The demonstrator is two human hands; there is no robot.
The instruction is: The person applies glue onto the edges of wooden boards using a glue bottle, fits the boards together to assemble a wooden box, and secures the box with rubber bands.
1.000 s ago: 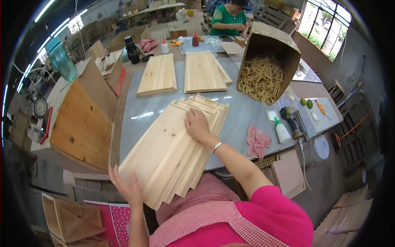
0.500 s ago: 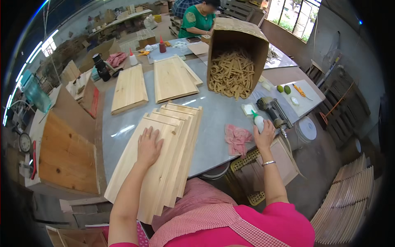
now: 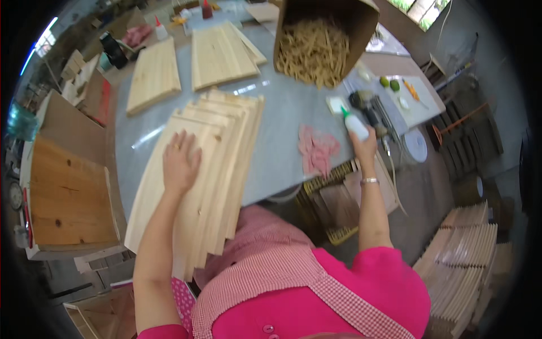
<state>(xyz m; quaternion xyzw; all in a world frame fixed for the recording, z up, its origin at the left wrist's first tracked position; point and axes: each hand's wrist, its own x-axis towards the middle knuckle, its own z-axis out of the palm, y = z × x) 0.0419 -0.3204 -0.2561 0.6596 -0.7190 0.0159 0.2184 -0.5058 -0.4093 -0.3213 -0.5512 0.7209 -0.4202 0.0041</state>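
My left hand lies flat with its fingers spread on the top one of several pale wooden boards. These boards are fanned in a stepped stack that overhangs the table's near edge. My right hand is wrapped round a white squeeze bottle with a green nozzle, which tilts up and to the left. Left of the bottle lies a crumpled pink cloth. Just beyond it are a small white dish and a nail gun.
More boards lie farther back on the grey table. A cardboard box on its side holds wood-coloured strips. To the left stands a wooden box; at the lower right, stacked slats. A white bucket is beside the table.
My right hand has closed fully round the squeeze bottle and raised it from beside the nail gun. My left hand stays on the boards. The whole view has shifted downward.
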